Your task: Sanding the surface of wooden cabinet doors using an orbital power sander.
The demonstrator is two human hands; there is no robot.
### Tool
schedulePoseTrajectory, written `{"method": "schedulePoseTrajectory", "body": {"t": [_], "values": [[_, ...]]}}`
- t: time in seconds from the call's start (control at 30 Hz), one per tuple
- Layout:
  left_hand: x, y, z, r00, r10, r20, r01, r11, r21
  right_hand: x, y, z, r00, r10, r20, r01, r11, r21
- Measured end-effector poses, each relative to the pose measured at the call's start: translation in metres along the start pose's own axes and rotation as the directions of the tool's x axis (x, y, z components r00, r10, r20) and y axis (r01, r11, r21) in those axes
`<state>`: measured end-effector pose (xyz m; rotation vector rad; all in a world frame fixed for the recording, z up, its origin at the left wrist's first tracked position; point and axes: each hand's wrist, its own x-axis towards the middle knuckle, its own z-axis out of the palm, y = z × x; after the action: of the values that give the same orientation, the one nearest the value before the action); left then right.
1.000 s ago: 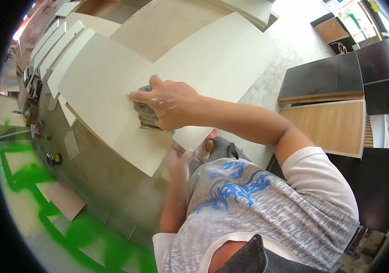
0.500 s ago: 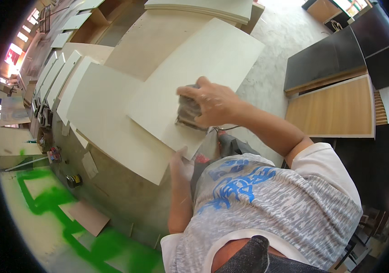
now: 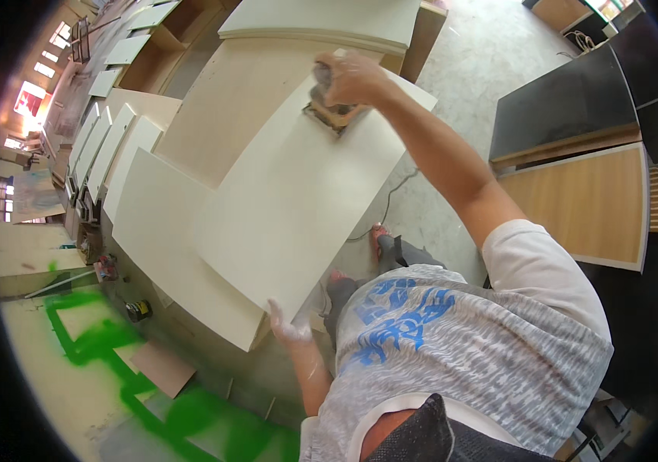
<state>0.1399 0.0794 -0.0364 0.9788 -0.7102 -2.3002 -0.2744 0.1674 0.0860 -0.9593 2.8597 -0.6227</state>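
Holding a sander (image 3: 333, 118) with the curled fingers of the right hand (image 3: 355, 80) on the far part of a white board (image 3: 282, 208) overlapping a pale panel (image 3: 163, 231), and touching the board's near corner with the left hand (image 3: 292, 327), too blurred to tell whether gripping.

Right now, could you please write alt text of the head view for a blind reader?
A person's right hand holds a dusty hand tool on a white panel toward its far end, with the left hand at its near corner. A second pale panel lies partly beneath it.
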Motion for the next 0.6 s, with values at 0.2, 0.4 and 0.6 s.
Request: {"method": "schedulePoseTrajectory", "body": {"t": [0.2,0.4,0.6], "values": [[-0.021,0.008,0.013,0.986,0.152,-0.067,-0.151,0.988,0.014,0.019,-0.089,0.007,0.916,-0.245,0.318,0.245,0.969,0.039],[-0.015,0.007,-0.012,0.9,0.418,-0.125,-0.384,0.895,0.227,-0.036,-0.155,0.039,0.766,-0.535,0.357,0.476,0.845,0.245],[-0.012,0.039,-0.004,0.905,0.171,-0.39,-0.066,0.961,0.269,-0.096,-0.144,0.0,0.744,-0.494,0.45,0.4,0.869,0.293]]}}
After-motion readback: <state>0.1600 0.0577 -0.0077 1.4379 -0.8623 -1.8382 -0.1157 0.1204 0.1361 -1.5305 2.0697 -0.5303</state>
